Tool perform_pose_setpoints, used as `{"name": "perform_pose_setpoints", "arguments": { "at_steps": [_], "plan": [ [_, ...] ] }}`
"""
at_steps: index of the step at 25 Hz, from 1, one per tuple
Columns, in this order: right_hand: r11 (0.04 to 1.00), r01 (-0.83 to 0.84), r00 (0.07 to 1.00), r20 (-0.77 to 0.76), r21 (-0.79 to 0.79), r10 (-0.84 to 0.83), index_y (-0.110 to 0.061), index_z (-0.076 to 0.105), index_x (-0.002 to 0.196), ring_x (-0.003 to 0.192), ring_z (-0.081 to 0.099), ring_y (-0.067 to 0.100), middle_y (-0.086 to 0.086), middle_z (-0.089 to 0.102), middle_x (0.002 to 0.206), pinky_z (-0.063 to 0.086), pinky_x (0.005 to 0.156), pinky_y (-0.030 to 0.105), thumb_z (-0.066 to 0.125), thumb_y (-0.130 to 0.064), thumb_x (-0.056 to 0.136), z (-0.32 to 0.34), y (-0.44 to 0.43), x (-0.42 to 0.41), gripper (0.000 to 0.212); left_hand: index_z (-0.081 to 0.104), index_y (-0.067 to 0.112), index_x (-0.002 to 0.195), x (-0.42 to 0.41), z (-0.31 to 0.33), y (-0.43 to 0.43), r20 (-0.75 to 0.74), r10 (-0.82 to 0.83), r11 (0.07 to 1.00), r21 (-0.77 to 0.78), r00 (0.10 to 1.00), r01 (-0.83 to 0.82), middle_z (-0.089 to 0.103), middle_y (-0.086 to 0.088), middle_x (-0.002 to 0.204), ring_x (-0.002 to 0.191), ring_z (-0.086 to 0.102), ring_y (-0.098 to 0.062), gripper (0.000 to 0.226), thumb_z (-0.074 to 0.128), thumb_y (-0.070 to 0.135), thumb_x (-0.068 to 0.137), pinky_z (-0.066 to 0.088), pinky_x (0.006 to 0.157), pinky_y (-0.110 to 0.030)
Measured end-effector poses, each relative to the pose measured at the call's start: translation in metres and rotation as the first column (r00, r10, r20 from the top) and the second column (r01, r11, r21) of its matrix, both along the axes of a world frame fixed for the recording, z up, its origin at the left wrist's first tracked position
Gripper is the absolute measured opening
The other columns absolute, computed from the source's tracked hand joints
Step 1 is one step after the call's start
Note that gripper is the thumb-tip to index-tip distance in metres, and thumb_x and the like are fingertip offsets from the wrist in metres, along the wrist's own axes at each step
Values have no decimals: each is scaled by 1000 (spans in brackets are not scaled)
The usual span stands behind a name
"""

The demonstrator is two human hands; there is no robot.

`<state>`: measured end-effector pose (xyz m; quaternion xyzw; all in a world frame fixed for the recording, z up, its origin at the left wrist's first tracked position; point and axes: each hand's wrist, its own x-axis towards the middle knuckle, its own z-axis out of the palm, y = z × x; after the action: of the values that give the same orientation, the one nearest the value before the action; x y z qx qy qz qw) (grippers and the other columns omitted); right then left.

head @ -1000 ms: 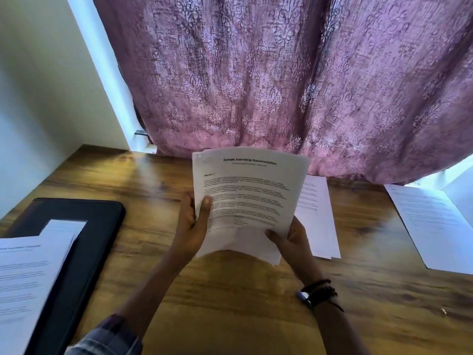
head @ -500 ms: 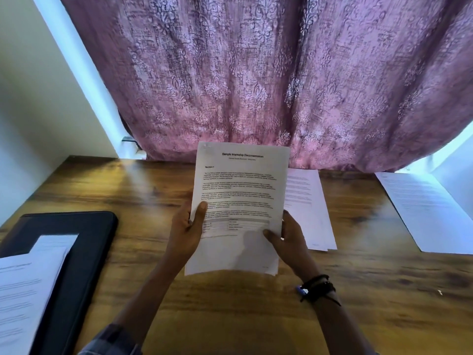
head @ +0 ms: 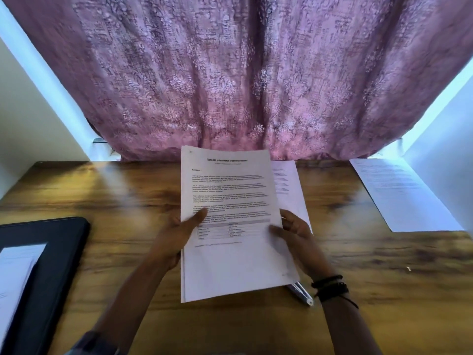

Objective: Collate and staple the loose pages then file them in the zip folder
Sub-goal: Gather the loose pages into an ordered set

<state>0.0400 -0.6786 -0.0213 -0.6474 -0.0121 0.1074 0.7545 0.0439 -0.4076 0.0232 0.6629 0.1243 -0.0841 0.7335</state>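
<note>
At the centre of the frame, a stack of printed pages (head: 230, 267) is held by both side edges. The left hand (head: 179, 237) has a narrow grip on it, thumb lying over the left margin; the right hand (head: 298, 234) pinches the right edge likewise. A silvery object (head: 303, 294) pokes out beneath the stack's lower right corner. The black zip folder (head: 58, 265) lies at the lower left on the wooden worktop (head: 128, 201), with a white sheet (head: 18, 272) on it.

Right wrist wears black wristbands (head: 331, 288); left arm a greyish sleeve (head: 94, 342).
</note>
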Motion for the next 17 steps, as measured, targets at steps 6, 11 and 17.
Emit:
{"name": "perform_pose_setpoints", "arguments": {
  "at_steps": [6, 11, 17],
  "plan": [
    [663, 524, 829, 143, -535, -540, -11, 51, 137, 128, 51, 25, 10, 56, 137, 38, 103, 33, 69, -17, 91, -30, -113, 12, 49, 71, 14, 102, -1, 0, -40, 20, 85, 996, 4, 996, -85, 76, -4, 96, 84, 74, -23, 15, 66, 19, 89, 60, 74, -38],
    [275, 278, 847, 99, -921, -523, -6, 25, 154, 150, 11, 32, 15, 18, 162, 13, 122, 45, 59, -45, 93, -52, -217, 31, 79, 70, 10, 108, -4, -5, -69, 27, 124, 992, -19, 992, -124, 76, -4, 98, 90, 73, -26, 21, 66, 17, 88, 58, 81, -41],
    [113, 4, 892, -48, -994, -449, -14, 22, 155, 151, 11, 23, 6, 13, 164, 10, 119, 54, 38, -67, 92, -62, -265, 38, 84, 69, 16, 108, -2, -14, -99, 6, 149, 989, 19, 989, -149, 73, -9, 106, 98, 70, -31, 21, 68, 22, 88, 52, 94, -53]
  ]
}}
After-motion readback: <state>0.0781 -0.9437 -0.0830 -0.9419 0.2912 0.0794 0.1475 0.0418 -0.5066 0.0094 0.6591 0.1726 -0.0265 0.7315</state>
